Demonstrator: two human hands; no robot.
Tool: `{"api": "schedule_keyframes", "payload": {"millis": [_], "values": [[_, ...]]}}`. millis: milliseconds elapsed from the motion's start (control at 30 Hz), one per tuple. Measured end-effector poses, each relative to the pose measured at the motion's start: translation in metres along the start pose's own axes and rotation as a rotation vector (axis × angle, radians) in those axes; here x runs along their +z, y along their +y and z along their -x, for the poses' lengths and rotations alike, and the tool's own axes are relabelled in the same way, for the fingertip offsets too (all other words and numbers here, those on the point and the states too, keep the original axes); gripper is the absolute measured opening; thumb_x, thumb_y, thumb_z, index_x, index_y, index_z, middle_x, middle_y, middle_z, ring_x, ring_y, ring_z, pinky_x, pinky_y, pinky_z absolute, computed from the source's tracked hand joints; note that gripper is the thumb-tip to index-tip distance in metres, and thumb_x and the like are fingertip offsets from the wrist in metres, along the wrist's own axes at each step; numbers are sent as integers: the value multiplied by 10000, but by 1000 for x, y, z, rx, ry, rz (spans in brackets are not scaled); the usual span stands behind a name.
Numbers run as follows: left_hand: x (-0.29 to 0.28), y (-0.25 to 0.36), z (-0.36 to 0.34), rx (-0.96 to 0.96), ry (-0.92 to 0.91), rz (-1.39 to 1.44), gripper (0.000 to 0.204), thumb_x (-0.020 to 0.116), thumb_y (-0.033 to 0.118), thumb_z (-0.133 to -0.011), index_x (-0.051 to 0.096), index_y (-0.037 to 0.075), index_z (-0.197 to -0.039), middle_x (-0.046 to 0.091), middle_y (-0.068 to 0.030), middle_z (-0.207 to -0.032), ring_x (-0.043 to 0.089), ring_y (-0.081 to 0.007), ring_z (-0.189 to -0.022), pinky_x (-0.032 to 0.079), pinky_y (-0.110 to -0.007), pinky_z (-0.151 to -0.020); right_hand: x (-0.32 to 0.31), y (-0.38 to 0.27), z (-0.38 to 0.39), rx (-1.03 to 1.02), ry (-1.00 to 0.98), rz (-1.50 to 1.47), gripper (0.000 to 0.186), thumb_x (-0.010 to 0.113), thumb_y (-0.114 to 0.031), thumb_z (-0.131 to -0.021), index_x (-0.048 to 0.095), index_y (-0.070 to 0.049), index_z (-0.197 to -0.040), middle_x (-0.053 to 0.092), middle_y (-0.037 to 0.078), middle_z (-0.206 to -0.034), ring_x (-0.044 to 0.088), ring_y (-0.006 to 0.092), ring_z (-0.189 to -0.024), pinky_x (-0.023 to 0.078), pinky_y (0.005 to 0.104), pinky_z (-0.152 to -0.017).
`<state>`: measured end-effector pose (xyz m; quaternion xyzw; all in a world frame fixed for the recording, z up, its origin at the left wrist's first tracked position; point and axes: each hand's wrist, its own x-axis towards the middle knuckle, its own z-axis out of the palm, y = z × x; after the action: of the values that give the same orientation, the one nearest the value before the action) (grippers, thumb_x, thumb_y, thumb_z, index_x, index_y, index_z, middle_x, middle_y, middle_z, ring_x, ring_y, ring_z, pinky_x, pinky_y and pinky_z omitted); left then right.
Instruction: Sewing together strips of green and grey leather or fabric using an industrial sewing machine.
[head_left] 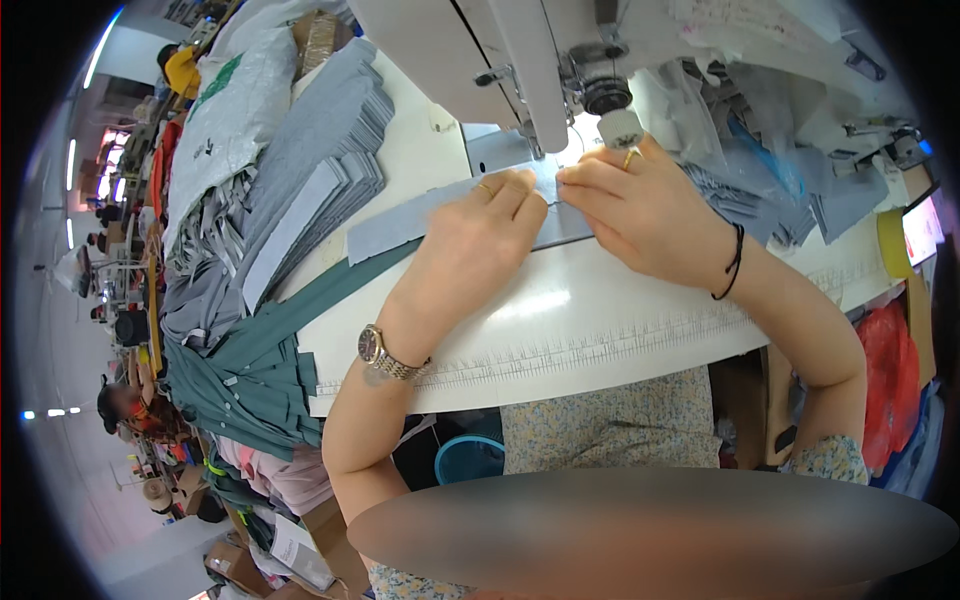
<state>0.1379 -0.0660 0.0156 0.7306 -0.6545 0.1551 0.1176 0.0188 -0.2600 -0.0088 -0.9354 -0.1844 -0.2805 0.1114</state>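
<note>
At the head of a white sewing machine (515, 70), my left hand (478, 232) has bent fingers gripping a pale grey fabric strip (390, 228) left of the presser foot (537, 150). My right hand (650, 215) pinches the strip just right of the foot, its fingertips close to my left ones. A dark green garment (250, 370) runs from the table's left edge to under the strip near my left hand. The needle point is too small to make out.
Stacked grey cut pieces (310, 200) and a white sack (225, 120) lie left on the table (500, 350); more grey pieces (720, 205) and a lit screen (920, 230) are right. A blue bin (468, 460) is below. Other people (180, 70) work at far left.
</note>
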Motion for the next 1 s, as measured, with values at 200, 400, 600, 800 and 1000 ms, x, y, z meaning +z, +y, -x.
{"api": "schedule_keyframes", "payload": {"millis": [200,400,600,800,1000], "values": [[7,-5,-3,16,41,19,181,672,-10,-811,642,22,-986,694,-104,-1105,699,-272,-980,592,-358,-764,-1,-2,2,44,17,68,219,631,-40,-790,690,-10,-1000,644,36,-1065,625,203,-1054,358,519,-1110],[12,-12,-7,34,73,25,163,663,12,-812,624,19,-970,687,-119,-1126,692,-266,-1007,590,-336,-730,-1,3,-1,78,-13,33,258,655,-76,-806,700,-11,-1052,644,33,-1093,621,210,-1079,341,480,-1126],[15,-14,-3,-39,109,100,197,661,-19,-845,668,35,-1034,699,-115,-1140,692,-297,-1009,581,-380,-815,-2,7,-3,77,-42,-13,274,671,-120,-819,703,-19,-1072,654,46,-1123,612,233,-1115,351,469,-1121],[14,-19,-2,-68,96,126,232,633,-13,-865,663,28,-1092,681,-126,-1181,664,-303,-1104,577,-383,-849,1,9,-6,99,-39,-19,292,677,-140,-817,695,-4,-1075,653,62,-1166,601,246,-1162,353,466,-1125],[16,-19,-8,-113,61,190,299,596,-21,-895,657,12,-1186,662,-164,-1250,630,-355,-1171,527,-422,-963,5,14,-2,116,1,57,310,671,-183,-841,694,0,-1090,656,66,-1170,598,233,-1177,352,469,-1128]]}}
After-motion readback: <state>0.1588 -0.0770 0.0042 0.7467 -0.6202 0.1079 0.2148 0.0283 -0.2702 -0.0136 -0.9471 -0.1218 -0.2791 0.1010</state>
